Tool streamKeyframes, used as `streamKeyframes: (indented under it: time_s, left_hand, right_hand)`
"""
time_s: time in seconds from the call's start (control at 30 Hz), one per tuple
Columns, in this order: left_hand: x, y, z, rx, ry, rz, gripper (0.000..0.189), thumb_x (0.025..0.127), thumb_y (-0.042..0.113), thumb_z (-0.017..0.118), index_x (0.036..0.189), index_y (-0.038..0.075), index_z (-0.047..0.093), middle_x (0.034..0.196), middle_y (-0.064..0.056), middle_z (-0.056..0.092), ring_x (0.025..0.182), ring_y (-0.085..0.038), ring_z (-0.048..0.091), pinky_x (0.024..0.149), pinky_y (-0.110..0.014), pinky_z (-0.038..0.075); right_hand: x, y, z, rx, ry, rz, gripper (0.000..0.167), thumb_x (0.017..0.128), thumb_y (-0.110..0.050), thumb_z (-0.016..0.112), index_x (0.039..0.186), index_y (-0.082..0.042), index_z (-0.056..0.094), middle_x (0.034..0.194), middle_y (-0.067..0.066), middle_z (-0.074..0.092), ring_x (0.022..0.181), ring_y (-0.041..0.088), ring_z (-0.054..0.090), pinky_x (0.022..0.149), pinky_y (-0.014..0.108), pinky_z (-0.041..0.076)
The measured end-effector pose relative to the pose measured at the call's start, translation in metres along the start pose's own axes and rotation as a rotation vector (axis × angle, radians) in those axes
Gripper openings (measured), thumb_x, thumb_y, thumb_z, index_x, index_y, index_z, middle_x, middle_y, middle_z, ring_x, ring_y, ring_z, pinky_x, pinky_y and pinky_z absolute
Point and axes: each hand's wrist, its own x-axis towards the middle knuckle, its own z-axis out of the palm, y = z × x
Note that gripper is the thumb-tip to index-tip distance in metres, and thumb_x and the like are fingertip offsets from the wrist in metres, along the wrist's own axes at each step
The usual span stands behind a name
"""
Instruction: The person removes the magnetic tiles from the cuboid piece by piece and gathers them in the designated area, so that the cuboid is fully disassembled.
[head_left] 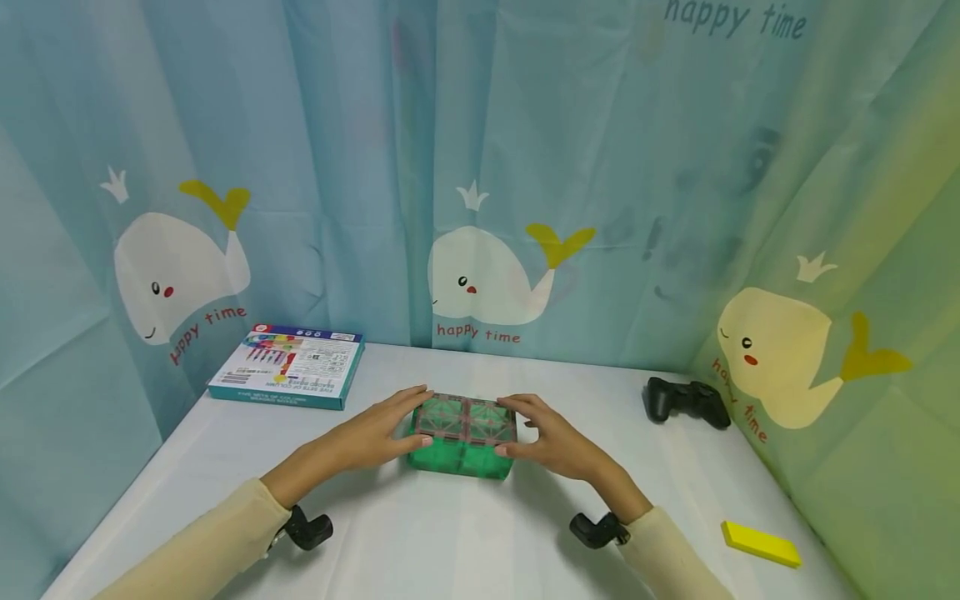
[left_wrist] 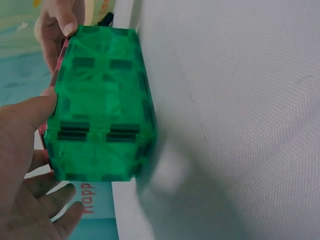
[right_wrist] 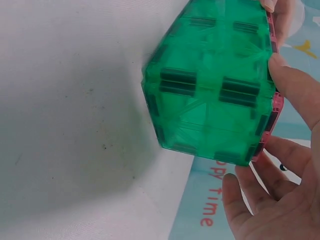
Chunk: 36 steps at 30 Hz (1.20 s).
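A box of see-through magnetic tiles (head_left: 459, 457) stands on the white table, with green sides and a top of pink tiles (head_left: 467, 419). At its left end my left hand (head_left: 372, 435) grips the top edge, thumb on the near side and index finger on the far side. My right hand (head_left: 557, 443) holds the right end in the same way. In the left wrist view, the left thumb (left_wrist: 37, 109) lies at the pink edge while the other fingers spread past the end. The right thumb (right_wrist: 292, 87) likewise touches the pink rim in the right wrist view.
A flat printed toy box (head_left: 288, 367) lies at the back left of the table (head_left: 420, 542). Toward the back right sits a black game controller (head_left: 686, 402), and a yellow block (head_left: 761, 544) lies at the front right. Whale-print curtains (head_left: 375, 167) surround the table.
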Motion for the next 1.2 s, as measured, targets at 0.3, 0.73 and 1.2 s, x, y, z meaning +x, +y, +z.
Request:
streamKeyframes:
  time_s: [0.3,0.73,1.2]
  left_hand:
    - [0.001,-0.001,-0.001,-0.007,-0.012,-0.002,0.08,0.105,0.053,0.062,0.167,0.014,0.032,0.175,-0.013,0.023,0.159,-0.038,0.028,0.123,-0.063,0.032]
    - [0.002,0.002,-0.001,-0.01,-0.003,0.012,0.078,0.105,0.051,0.063,0.166,0.012,0.034,0.173,-0.016,0.026,0.158,-0.039,0.03,0.124,-0.061,0.032]
    - [0.002,0.002,-0.002,-0.024,-0.013,-0.002,0.079,0.104,0.05,0.064,0.166,0.011,0.034,0.173,-0.015,0.025,0.158,-0.039,0.028,0.124,-0.062,0.031]
  right_hand:
    - [0.001,-0.007,-0.003,-0.033,-0.027,0.011,0.078,0.098,-0.038,0.078,0.161,-0.01,0.043,0.159,0.016,0.038,0.148,0.04,0.038,0.112,0.067,0.041]
    - [0.003,-0.016,-0.006,-0.154,-0.025,0.029,0.082,0.095,-0.039,0.081,0.162,-0.01,0.043,0.155,0.016,0.04,0.145,0.037,0.038,0.111,0.06,0.044]
    - [0.0,-0.019,-0.011,-0.225,0.057,0.005,0.078,0.089,-0.038,0.087,0.152,-0.007,0.053,0.141,0.01,0.048,0.133,0.03,0.043,0.106,0.055,0.048]
